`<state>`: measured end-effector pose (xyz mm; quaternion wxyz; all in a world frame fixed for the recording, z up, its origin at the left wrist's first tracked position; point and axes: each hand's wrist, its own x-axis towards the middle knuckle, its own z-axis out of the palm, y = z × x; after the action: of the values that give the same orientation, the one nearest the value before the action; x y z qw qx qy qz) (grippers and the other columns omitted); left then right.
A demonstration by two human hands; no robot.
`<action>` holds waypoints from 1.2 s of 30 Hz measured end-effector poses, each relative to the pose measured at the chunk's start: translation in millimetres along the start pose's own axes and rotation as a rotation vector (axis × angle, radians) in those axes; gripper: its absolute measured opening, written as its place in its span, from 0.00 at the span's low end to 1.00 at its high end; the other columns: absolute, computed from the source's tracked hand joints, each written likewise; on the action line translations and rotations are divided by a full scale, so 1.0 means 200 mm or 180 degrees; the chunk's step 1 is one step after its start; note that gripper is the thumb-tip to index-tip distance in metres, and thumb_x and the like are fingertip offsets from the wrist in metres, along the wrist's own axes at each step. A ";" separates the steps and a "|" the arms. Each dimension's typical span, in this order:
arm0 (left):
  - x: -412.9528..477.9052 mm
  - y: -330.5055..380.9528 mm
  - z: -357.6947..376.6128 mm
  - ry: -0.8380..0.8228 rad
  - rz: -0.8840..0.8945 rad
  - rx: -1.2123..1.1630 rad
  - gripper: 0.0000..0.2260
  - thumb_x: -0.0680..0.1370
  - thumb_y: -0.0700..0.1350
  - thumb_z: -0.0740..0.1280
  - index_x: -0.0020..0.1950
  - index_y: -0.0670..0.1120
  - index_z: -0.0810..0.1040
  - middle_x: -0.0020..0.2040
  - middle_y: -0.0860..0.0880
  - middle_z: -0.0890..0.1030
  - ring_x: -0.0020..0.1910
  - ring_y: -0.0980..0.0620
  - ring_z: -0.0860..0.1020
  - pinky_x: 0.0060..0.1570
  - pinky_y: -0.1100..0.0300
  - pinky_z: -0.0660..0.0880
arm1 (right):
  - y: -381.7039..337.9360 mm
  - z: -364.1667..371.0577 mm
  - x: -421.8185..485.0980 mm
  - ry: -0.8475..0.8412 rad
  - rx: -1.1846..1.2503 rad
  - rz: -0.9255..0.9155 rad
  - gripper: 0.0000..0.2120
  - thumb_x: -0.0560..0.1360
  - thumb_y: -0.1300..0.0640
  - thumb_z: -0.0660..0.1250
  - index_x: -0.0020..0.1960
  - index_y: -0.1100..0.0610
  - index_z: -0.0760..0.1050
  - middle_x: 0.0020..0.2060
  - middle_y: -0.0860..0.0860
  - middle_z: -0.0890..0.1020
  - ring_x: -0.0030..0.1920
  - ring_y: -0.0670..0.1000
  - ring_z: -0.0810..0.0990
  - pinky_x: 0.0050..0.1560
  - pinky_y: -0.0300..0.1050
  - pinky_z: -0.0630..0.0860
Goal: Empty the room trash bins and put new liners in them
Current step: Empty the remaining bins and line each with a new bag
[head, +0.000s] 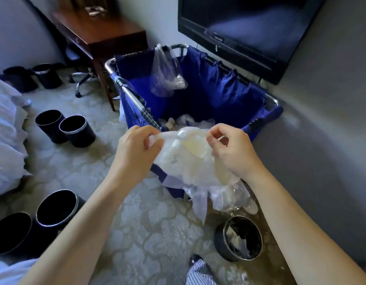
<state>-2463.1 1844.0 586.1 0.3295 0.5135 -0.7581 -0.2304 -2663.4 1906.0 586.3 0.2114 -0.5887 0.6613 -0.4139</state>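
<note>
**Clerk:** Entry one, progress?

**Checker:** Part done, by my reckoning.
- The near pair of bins (56, 210) and the far pair of bins (77, 130) stand on the carpet along the bed's edge. They are black with dark, bare insides, so they look emptied, and no new liners are fitted.
- The wall-side bin (238, 237) stands on the carpet near the cart's near corner. It holds pale scraps or a crumpled liner, but the view is too dim to say which.
- One more bin by the desk (47, 76) has its inside hidden.

**Clerk:** Entry two, the item in hand?

**Checker:** One used liner bag (190, 159), thin, white, translucent and crumpled. It bulges with light contents and a loose tail hangs below. It is held in the air over the near corner of the blue cart (219, 87), not yet dropped in.

**Clerk:** Hands?

**Checker:** The left hand (137, 153) has its fingers curled and pinches the left side of the bag's mouth. The right hand (229, 149) pinches the right side between thumb and forefinger. The mouth is drawn out between them.

**Clerk:** Cart contents?

**Checker:** Pale bagged rubbish lies at the bottom, and a clear bag (166, 75) hangs at the far rim.

**Clerk:** Outstanding?

**Checker:** Drop this bag in the cart, see to the wall-side bin, and line every bin
</note>
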 end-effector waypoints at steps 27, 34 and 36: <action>1.59 -0.65 0.85 -0.3238 0.0249 0.1530 0.14 0.82 0.48 0.54 0.57 0.43 0.76 0.57 0.43 0.78 0.55 0.44 0.75 0.54 0.54 0.69 | 0.76 0.68 1.36 -0.0384 0.0455 0.2507 0.08 0.77 0.65 0.55 0.43 0.56 0.69 0.35 0.52 0.76 0.37 0.51 0.80 0.49 0.54 0.80; 1.70 -0.83 0.97 -0.4022 0.0795 0.1926 0.16 0.81 0.49 0.56 0.65 0.44 0.73 0.62 0.44 0.76 0.62 0.44 0.74 0.61 0.52 0.69 | 0.81 0.79 1.32 -0.0671 0.0046 0.3172 0.08 0.77 0.60 0.60 0.42 0.50 0.73 0.42 0.53 0.80 0.49 0.58 0.82 0.52 0.53 0.79; 1.71 -0.83 0.97 -0.4145 0.0882 0.1871 0.16 0.82 0.47 0.56 0.64 0.43 0.73 0.62 0.42 0.76 0.61 0.43 0.74 0.60 0.54 0.69 | 0.80 0.79 1.29 -0.0481 0.0061 0.3265 0.09 0.77 0.61 0.60 0.41 0.50 0.73 0.43 0.53 0.80 0.50 0.58 0.81 0.51 0.51 0.77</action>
<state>-2589.2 1467.0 431.1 -0.3138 0.2388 -0.8891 -0.2323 -2695.0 1607.8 423.8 0.4397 -0.2152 0.8439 -0.2195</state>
